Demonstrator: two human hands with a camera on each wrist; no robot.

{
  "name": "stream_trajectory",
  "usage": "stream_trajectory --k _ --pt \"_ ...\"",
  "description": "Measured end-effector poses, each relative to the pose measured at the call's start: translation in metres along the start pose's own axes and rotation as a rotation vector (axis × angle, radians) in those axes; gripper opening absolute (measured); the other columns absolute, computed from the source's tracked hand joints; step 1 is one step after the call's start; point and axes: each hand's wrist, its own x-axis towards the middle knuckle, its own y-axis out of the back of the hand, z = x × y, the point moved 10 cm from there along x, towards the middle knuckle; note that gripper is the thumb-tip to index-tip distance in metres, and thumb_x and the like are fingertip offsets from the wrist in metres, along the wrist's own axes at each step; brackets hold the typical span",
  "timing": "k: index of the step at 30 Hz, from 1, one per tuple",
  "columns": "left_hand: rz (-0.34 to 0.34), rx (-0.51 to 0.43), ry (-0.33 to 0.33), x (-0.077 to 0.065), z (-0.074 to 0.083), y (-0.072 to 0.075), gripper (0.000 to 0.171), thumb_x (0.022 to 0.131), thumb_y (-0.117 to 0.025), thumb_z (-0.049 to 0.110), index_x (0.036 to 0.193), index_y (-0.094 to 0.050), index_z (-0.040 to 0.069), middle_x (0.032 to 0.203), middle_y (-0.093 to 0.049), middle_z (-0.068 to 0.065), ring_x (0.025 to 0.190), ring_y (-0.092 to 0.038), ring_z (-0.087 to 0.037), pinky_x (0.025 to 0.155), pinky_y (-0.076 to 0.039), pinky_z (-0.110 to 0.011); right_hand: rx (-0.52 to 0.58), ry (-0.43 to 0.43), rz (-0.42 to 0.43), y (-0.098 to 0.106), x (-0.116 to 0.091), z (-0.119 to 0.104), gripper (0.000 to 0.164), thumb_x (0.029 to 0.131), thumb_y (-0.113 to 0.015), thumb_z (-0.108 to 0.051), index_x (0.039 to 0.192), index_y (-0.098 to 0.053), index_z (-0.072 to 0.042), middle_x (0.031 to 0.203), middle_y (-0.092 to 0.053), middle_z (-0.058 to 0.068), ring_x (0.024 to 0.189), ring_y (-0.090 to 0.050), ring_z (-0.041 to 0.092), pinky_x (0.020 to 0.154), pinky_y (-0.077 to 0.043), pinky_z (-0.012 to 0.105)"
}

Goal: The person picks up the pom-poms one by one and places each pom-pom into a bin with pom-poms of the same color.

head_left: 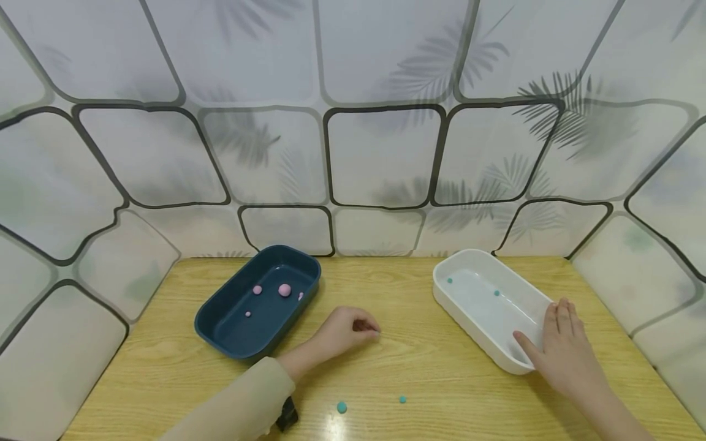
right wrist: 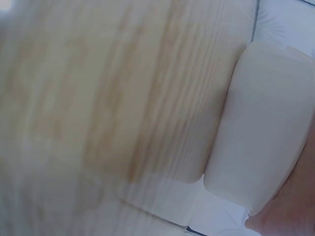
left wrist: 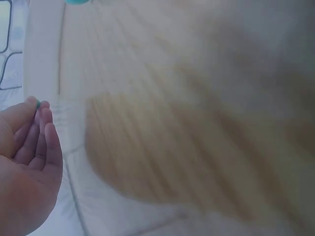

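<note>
My left hand (head_left: pixel 344 334) is over the middle of the table, just right of the dark blue tray (head_left: pixel 220 343). Between its thumb and index fingertip it pinches a tiny teal ball (left wrist: pixel 38 103), mostly covered by the fingers. My right hand (head_left: pixel 568 355) rests with straight fingers on the near right corner of the white tray (head_left: pixel 463 318), its thumb reaching over the rim. Inside that tray lie two small teal balls, one left (head_left: pixel 450 280) and one nearer the middle (head_left: pixel 497 293). On the table's near side are a teal ball (head_left: pixel 342 407) and a smaller teal ball (head_left: pixel 402 399).
Several pink balls of different sizes, the largest pink ball (head_left: pixel 284 290) among them, sit in the blue tray. A black object (head_left: pixel 287 415) shows by the left sleeve. Patterned fabric (head_left: pixel 380 159) walls off the wooden table (head_left: pixel 386 282) at the back and sides.
</note>
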Motion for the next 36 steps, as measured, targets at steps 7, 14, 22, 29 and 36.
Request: stream_trajectory --k 7,14,22,29,36 --pt "-0.006 -0.011 0.009 0.011 0.012 -0.007 0.007 0.098 -0.078 0.012 0.102 -0.084 0.01 0.096 -0.081 -0.004 0.083 -0.066 -0.004 0.075 -0.054 -0.017 -0.001 -0.003 -0.006 0.0 -0.002 0.0 0.098 0.111 -0.048 -0.047 0.151 -0.011 0.034 0.159 -0.005 0.056 0.154 -0.003 0.067 0.13 -0.003 0.072" --pt "-0.007 -0.029 -0.014 0.026 0.033 -0.013 0.008 0.098 -0.078 0.012 0.102 -0.084 0.01 0.095 -0.081 -0.004 0.082 -0.064 -0.002 0.075 -0.054 -0.017 -0.003 -0.005 0.002 0.001 -0.002 0.001 0.098 0.111 -0.048 -0.048 0.151 -0.011 0.033 0.159 -0.005 0.056 0.154 -0.002 0.067 0.128 -0.006 0.075" --pt "-0.024 -0.05 -0.05 0.048 0.063 -0.024 0.008 0.098 -0.078 0.011 0.103 -0.083 0.007 0.099 -0.082 -0.006 0.081 -0.066 0.0 0.077 -0.054 -0.013 -0.002 0.001 0.016 0.001 0.0 0.002 0.097 0.11 -0.05 -0.047 0.151 -0.013 0.033 0.159 -0.008 0.056 0.154 -0.004 0.067 0.129 -0.005 0.073" --pt "-0.035 -0.076 -0.063 0.069 0.08 -0.034 0.009 0.099 -0.077 0.012 0.104 -0.083 0.008 0.1 -0.082 -0.006 0.08 -0.063 0.003 0.075 -0.053 -0.011 -0.003 0.0 0.012 0.0 0.0 0.001 0.097 0.11 -0.049 -0.047 0.15 -0.014 0.034 0.159 -0.01 0.056 0.155 -0.004 0.066 0.128 -0.006 0.074" --pt "-0.005 -0.167 -0.034 0.09 0.093 -0.033 0.014 0.101 -0.074 0.017 0.11 -0.082 0.009 0.104 -0.081 -0.006 0.081 -0.064 0.002 0.074 -0.054 -0.012 0.001 0.002 0.009 0.001 -0.001 0.0 0.097 0.11 -0.049 -0.047 0.15 -0.013 0.034 0.159 -0.009 0.056 0.154 -0.004 0.067 0.129 -0.006 0.073"
